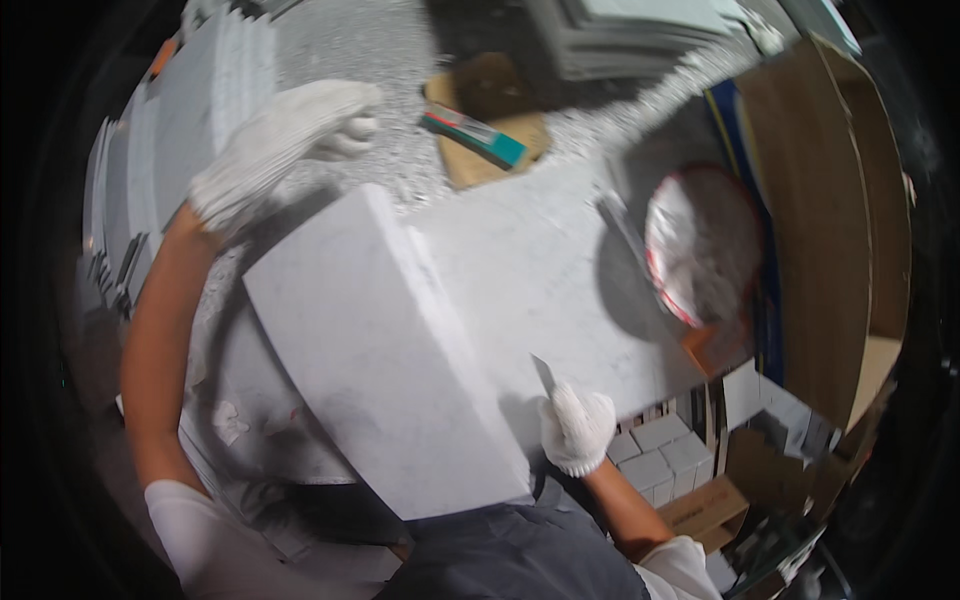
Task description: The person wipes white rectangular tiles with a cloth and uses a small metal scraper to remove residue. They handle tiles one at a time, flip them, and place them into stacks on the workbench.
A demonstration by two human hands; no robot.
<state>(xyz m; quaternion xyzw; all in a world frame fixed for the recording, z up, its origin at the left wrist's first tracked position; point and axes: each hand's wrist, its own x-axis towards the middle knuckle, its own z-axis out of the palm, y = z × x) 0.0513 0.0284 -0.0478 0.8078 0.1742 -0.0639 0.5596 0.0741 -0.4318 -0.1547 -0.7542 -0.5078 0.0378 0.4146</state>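
A pale grey-white slab (365,350), perhaps foam, is tilted in front of me, its near end against my dark apron (510,555). Along its right side runs a whiter, rough edge. My left hand (295,140), in a white knit glove, is raised just beyond the slab's far end. Its fingers are stretched forward, the lower ones slightly bent, and nothing shows in them. My right hand (578,428), gloved too, is closed around a knife whose thin grey blade (543,373) points up and left. The knife's handle is hidden in the fist, right of the slab.
White crumbs cover the far part of the pale table (510,270). A small green and red box (475,137) lies on brown cardboard (450,165). To the right stand a red-rimmed round container (700,245) and a large cardboard box (800,220). Stacked sheets (150,150) stand left.
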